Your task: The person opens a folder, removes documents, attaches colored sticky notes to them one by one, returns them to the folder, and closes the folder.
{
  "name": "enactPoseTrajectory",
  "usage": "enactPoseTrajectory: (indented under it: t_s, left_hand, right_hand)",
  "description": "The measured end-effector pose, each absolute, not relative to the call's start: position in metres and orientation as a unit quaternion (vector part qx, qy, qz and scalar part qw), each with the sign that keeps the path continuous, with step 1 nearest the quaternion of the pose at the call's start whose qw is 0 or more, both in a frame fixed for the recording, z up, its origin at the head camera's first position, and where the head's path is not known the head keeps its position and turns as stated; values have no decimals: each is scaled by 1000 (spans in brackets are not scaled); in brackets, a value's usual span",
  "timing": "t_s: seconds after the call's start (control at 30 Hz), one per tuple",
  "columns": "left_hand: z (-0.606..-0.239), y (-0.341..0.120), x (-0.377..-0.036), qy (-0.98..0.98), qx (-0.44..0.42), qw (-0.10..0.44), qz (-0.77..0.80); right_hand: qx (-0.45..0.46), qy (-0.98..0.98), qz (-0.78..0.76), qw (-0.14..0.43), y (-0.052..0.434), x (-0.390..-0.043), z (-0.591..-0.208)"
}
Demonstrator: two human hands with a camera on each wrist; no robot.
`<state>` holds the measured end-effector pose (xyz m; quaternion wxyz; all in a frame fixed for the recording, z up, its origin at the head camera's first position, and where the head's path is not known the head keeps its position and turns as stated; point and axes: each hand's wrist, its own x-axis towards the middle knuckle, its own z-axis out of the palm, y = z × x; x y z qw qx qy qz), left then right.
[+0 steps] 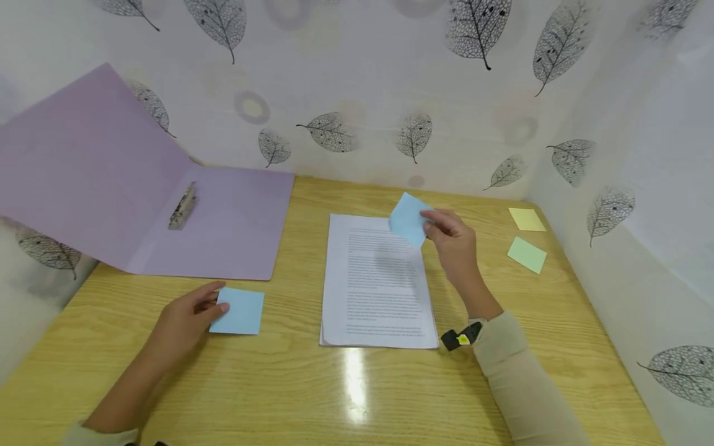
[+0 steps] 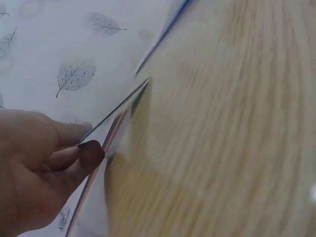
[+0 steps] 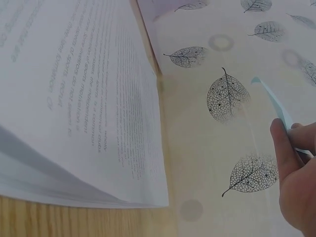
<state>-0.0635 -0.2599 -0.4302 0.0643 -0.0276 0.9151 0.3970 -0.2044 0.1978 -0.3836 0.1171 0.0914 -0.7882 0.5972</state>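
In the head view, the left hand point(image 1: 186, 319), left of centre in the lower half, pinches a blue square point(image 1: 241, 313) of paper by its left edge, thumb on top. Right of centre, the right hand point(image 1: 454, 241) pinches a blue note point(image 1: 407, 222) between thumb and fingers, over the upper right corner of a stack of printed pages point(image 1: 382, 297). An open purple folder point(image 1: 240, 226) with a metal clip point(image 1: 183, 206) fills the upper left; a yellow note point(image 1: 527, 220) and, just below it, a green note point(image 1: 527, 254) lie toward the right on the wooden counter point(image 1: 268, 396). A leaf-patterned wall point(image 1: 362, 80) rises behind.

In the left wrist view, the left hand enters at the lower left, gripping the blue square, seen nearly edge-on near the centre.

In the right wrist view, the pages spread across the left, while the right hand, at the lower right, pinches the blue note, apart from them.
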Motion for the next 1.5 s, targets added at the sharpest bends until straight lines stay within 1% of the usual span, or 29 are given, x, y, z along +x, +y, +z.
enactPoseTrajectory:
  t_s: [0.13,0.47,0.6,0.7,0.83,1.0,1.1,1.27,1.5]
  left_hand:
    - [-426,-261,-63,925,-28,54,374]
    - [-422,-262,-65,928,-17,57,367]
    - [-413,-253,-75,921,2,30,389]
    - [-401,-230,-91,903,36,4,427]
    - [-388,-181,-122,857,87,-1,508]
    - [-382,-114,-164,768,148,33,622]
    - [-379,-83,-182,722,159,61,671]
    - [-379,-54,-200,679,159,79,712]
    - [-376,-41,-209,634,130,84,758]
  right_hand:
    - [92,-790,596,110,198,-203,-385]
    - [84,-808,574,103,198,-201,-389]
    - [84,-810,571,104,198,-201,-390]
    - [88,-806,576,106,197,-201,-388]
    - [91,-794,593,96,193,-199,-383]
    - [90,-776,619,86,187,-199,-382]
    - [90,-770,626,84,185,-199,-383]
    - [107,-776,614,95,180,-197,-382]
    - [109,-806,572,101,177,-193,-384]
